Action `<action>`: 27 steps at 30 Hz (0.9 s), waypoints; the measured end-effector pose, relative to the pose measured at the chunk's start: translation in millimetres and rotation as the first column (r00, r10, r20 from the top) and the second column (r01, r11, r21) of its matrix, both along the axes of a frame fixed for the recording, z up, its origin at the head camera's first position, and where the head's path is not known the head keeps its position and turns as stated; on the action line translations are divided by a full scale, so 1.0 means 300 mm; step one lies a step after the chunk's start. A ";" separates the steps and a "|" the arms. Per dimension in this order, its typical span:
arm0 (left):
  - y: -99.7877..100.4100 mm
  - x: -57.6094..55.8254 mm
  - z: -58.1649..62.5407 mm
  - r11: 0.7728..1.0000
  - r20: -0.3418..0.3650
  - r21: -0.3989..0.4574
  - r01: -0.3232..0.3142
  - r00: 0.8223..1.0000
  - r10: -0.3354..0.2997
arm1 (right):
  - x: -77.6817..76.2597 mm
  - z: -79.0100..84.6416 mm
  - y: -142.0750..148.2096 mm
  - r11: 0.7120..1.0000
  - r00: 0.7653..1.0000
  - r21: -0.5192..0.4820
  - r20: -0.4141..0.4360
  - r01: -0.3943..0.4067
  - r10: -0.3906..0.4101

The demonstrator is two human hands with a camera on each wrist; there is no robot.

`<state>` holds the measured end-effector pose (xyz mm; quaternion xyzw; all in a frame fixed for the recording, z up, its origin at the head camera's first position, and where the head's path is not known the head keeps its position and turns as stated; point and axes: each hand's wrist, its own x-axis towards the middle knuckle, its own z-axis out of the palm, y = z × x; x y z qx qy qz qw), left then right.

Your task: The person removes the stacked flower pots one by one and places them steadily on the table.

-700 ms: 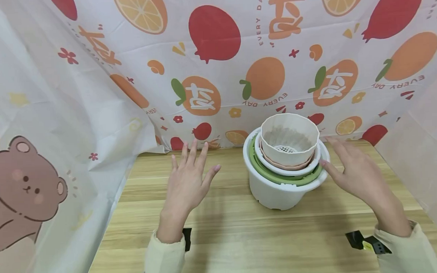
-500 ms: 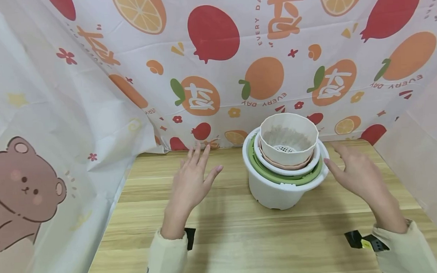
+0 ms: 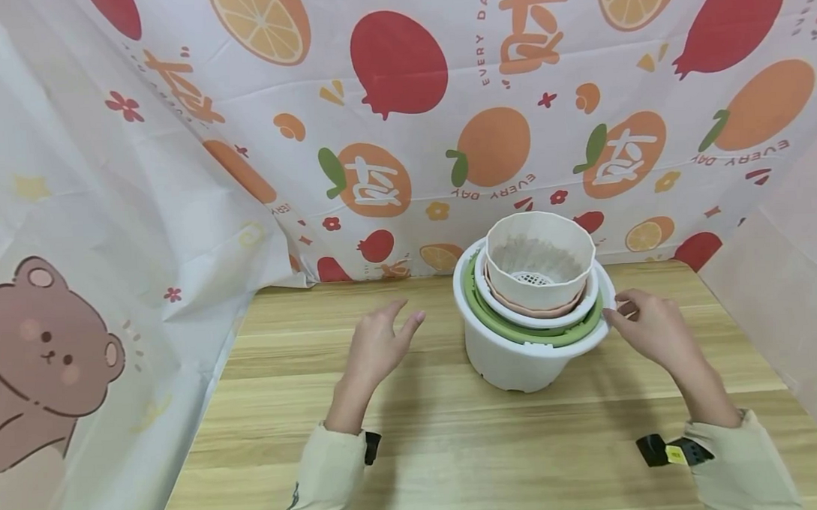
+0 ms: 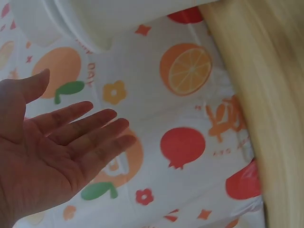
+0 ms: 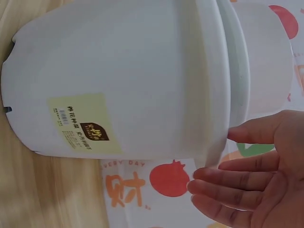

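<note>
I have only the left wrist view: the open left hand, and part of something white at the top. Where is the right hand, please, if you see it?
Observer: In the right wrist view, the right hand is at the rim of a large white flowerpot; I cannot tell whether it grips it.
Operator: Thank you. Is this pot alone?
Observer: No. In the head view, a green flowerpot, a smaller white one, a pinkish one and a cream one are nested inside it.
Operator: Does the large pot carry some marking?
Observer: Yes, the right wrist view shows a pale yellow label on its side.
</note>
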<state>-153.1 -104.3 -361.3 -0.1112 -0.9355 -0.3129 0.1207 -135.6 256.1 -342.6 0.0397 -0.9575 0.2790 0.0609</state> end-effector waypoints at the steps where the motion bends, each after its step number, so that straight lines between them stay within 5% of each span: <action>1: 0.005 -0.002 -0.005 1.000 0.005 0.023 -0.008 1.000 0.007 | -0.002 -0.004 0.001 1.000 1.000 -0.002 -0.001 0.003 -0.003; 6: 0.031 -0.015 -0.021 0.980 0.041 0.192 -0.043 0.999 0.036 | -0.005 -0.013 0.001 1.000 1.000 -0.018 -0.004 0.021 -0.021; 16: 0.094 -0.068 -0.036 0.916 0.205 0.399 -0.042 0.978 -0.045 | -0.009 -0.017 0.003 0.999 1.000 -0.034 0.022 0.024 -0.023; 27: 0.153 -0.096 -0.032 0.745 0.450 0.638 -0.196 0.880 -0.154 | -0.009 -0.018 0.001 0.999 0.999 -0.047 0.034 0.022 -0.021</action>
